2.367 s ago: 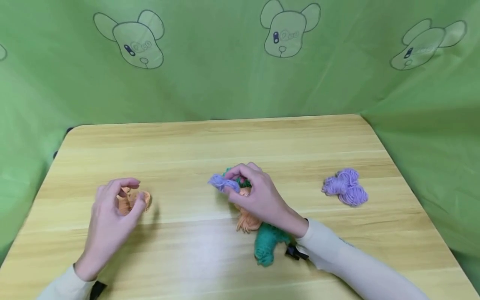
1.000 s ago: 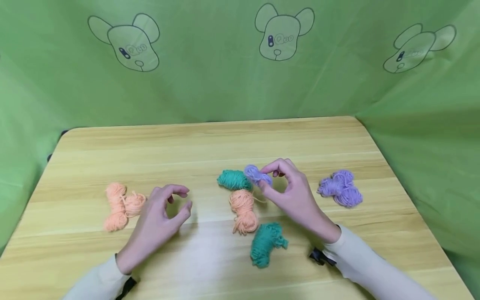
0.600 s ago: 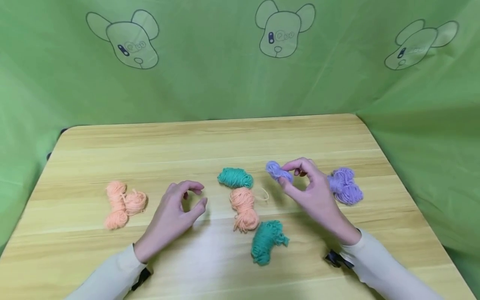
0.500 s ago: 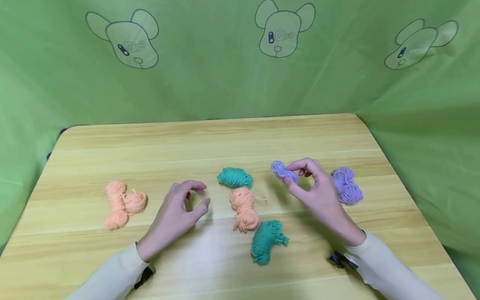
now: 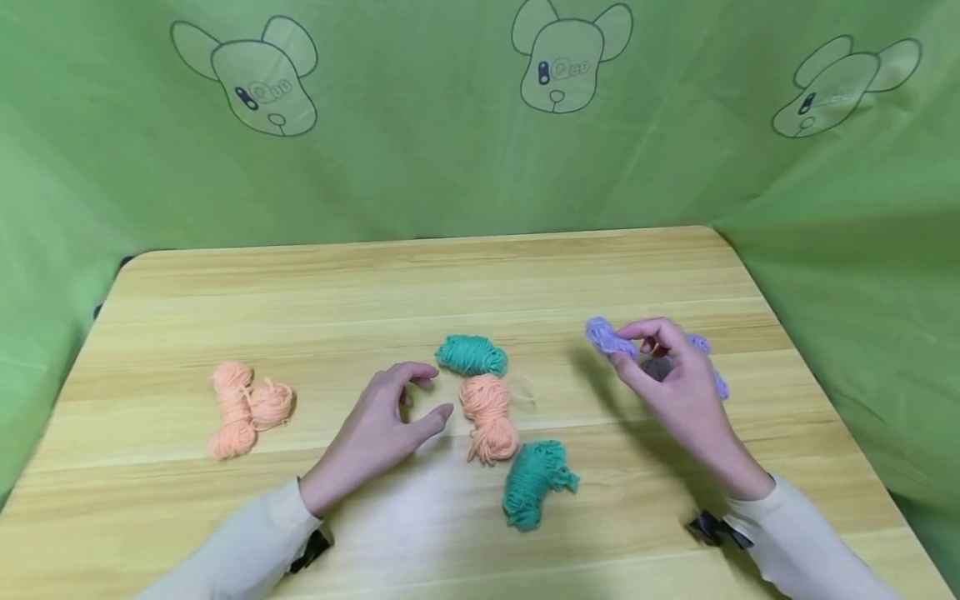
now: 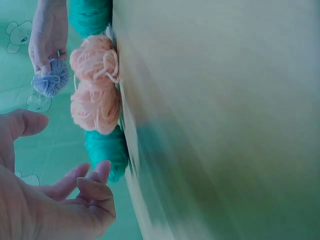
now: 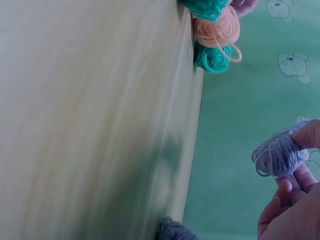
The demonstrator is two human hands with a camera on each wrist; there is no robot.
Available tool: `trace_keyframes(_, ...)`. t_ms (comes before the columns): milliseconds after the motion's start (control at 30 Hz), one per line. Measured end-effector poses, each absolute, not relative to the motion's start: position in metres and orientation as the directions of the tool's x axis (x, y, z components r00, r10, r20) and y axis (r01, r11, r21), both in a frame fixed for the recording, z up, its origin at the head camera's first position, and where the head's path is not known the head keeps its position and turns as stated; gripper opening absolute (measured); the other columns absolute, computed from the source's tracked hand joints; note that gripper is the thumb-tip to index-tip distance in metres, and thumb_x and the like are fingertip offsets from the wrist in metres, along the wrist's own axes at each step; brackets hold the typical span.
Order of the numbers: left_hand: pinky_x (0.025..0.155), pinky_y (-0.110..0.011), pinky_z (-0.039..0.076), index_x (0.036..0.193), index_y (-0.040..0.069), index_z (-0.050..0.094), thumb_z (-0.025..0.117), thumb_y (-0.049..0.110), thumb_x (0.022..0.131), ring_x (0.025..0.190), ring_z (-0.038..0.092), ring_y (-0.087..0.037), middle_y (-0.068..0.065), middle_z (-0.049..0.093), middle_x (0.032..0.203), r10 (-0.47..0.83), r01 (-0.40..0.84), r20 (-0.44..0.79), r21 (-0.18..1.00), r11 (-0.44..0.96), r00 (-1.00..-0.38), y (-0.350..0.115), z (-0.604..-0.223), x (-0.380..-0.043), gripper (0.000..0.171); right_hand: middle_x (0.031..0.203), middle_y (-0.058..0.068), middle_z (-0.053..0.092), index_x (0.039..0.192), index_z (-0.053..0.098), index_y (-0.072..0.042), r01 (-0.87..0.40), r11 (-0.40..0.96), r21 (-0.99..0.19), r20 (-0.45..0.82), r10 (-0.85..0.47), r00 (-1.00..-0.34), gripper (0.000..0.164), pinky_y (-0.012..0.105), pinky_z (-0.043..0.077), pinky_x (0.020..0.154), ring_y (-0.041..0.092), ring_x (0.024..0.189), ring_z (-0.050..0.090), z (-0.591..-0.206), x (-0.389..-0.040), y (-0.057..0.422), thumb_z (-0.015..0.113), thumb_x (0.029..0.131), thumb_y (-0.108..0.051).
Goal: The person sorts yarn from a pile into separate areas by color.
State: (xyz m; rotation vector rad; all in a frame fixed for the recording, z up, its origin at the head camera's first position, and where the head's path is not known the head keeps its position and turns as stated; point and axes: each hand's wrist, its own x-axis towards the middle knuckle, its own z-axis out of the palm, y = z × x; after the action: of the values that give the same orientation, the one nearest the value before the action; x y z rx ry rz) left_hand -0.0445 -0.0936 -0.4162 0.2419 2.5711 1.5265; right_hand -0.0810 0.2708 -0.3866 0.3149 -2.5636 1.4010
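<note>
Between thumb and fingers, my right hand (image 5: 686,387) pinches a small purple yarn skein (image 5: 609,337) above the table. In the right wrist view the same skein (image 7: 280,152) shows its looped end. Behind that hand lie more purple skeins (image 5: 699,343), mostly hidden. My left hand (image 5: 378,425) hovers with fingers bent and apart, holding nothing, just left of a peach yarn skein (image 5: 489,418). A green yarn skein (image 5: 471,356) lies at the back of the peach one, and a second green skein (image 5: 534,485) lies in front of it.
Peach skeins (image 5: 243,408) lie together on the left of the wooden table (image 5: 360,308). A loose pale strand (image 5: 525,390) curls beside the middle peach skein. A green curtain (image 5: 420,167) with printed bear heads hangs behind the table.
My right hand has carried the purple skein from the middle group rightward, close to the purple skeins. My left hand has moved right, away from the left peach skeins, toward the middle group.
</note>
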Motion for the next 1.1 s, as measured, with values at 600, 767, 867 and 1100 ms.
trace_keyframes(600,0.072,-0.035,0.049,0.142,0.001,0.061,0.083,0.029,0.093,0.087,0.056,-0.024,-0.007,0.063,0.121,0.286,0.027,-0.122,0.884,0.466,-0.950,-0.064,-0.412,-0.050,0.061,0.105,0.006,0.058,0.127,0.069,0.000,-0.251,0.661,-0.707,0.329,-0.007,-0.944,0.032,0.017,0.045,0.065,0.016,0.085,0.053,-0.392,-0.072,0.309,0.079,0.096,0.003)
trace_keyframes(767,0.070,-0.034,0.047,0.140,0.002,0.061,0.083,0.029,0.093,0.081,0.052,-0.019,-0.007,0.061,0.119,0.292,0.017,-0.145,0.872,0.489,-0.945,-0.063,-0.414,-0.051,0.059,0.105,0.003,0.059,0.125,0.070,0.000,-0.227,0.734,-0.641,0.357,0.022,-0.934,0.035,0.017,0.041,0.072,0.016,0.092,0.050,-0.395,-0.074,0.324,0.080,0.092,0.005)
trace_keyframes(867,0.069,-0.034,0.046,0.141,0.002,0.060,0.082,0.030,0.094,0.079,0.050,-0.017,-0.007,0.061,0.119,0.295,0.014,-0.149,0.874,0.487,-0.944,-0.063,-0.414,-0.052,0.059,0.104,0.001,0.059,0.126,0.071,0.000,-0.205,0.761,-0.616,0.359,0.040,-0.932,0.036,0.019,0.038,0.073,0.014,0.093,0.048,-0.396,-0.076,0.333,0.080,0.091,0.005)
trace_keyframes(1100,0.066,-0.031,0.043,0.141,0.002,0.058,0.080,0.028,0.097,0.076,0.047,-0.015,-0.007,0.060,0.119,0.329,0.030,-0.155,0.869,0.494,-0.932,-0.063,-0.413,-0.054,0.056,0.104,0.003,0.061,0.127,0.072,-0.002,-0.154,0.796,-0.585,0.332,0.062,-0.941,0.036,0.025,0.032,0.074,0.012,0.094,0.045,-0.399,-0.077,0.347,0.079,0.092,0.002)
